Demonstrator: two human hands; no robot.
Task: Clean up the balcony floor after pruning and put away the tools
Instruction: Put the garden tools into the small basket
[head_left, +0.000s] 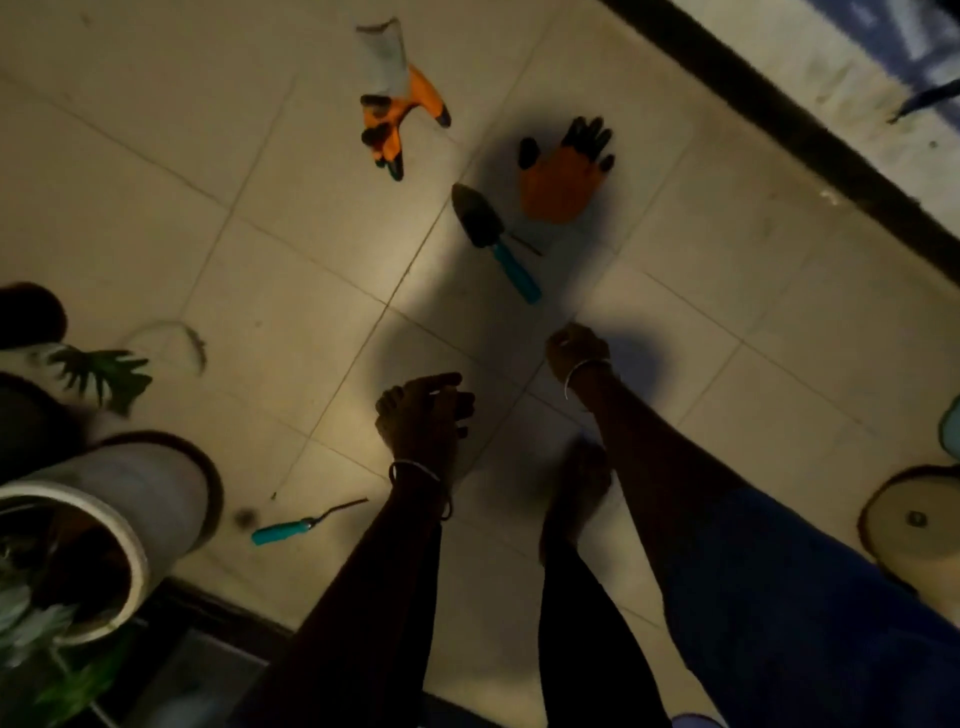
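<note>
**A:** Which tool is closest to being picked up?

**B:** The black-bladed garden trowel with a teal plastic handle (493, 236). It lies flat on the pale tiled floor (260, 208), just beyond the right hand (576, 353).

**A:** How does it lie?

**B:** Its long axis runs on a diagonal. The blade tip points away and to the left. The handle end points toward the person and to the right, almost straight at the right hand. That hand is the nearer one and would meet the handle first. It is near the trowel but not touching.

**A:** And the grip?

**B:** The right hand shows its back, fingers curled under, and I cannot tell whether they hold anything. The left hand (423, 415) hangs lower and further left, fingers loosely curled, holding nothing visible.

**A:** What else waits?

**B:** An orange glove with black fingertips (563, 179) lies just beside the trowel's blade. A second orange glove with a white cuff (395, 117) lies further away on the left. A thin metal hand tool with a teal handle (306, 522) lies near the left forearm, beside a round white plant pot (130, 499).
</note>
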